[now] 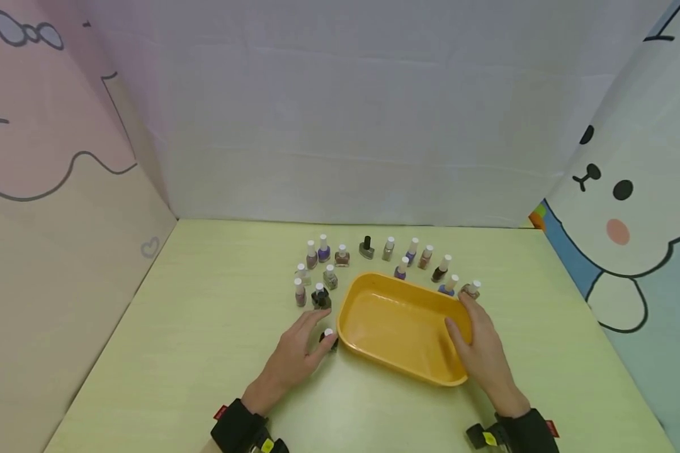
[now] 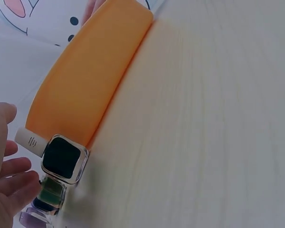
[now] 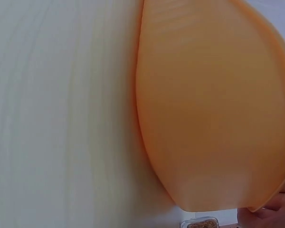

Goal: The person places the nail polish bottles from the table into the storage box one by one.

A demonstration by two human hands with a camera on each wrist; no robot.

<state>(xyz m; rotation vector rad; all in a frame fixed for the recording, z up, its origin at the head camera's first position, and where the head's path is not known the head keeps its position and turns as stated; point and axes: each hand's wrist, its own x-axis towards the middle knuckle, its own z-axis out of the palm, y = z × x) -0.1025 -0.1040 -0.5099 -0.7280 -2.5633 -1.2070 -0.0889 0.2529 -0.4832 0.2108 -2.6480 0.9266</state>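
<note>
A yellow tray [image 1: 396,365] rests at an angle on the table, and my right hand [image 1: 487,352] grips its right end, thumb over the rim and inside. In the right wrist view the tray's outer wall [image 3: 209,104] hides most of that hand. My left hand [image 1: 291,358] is beside the tray's left end, its thumb and fingers spread around a dark nail polish bottle [image 1: 328,340] without visibly closing on it. That bottle has a white cap and dark green glass [image 2: 64,159] in the left wrist view. Another dark bottle [image 1: 320,298] stands near the left fingertips.
Several nail polish bottles stand in a loose group [image 1: 311,257] behind the left hand. More bottles [image 1: 411,250] form an arc behind the tray, with one [image 1: 472,289] close to the right fingertips. A pale curtain [image 1: 351,126] borders the table's back edge.
</note>
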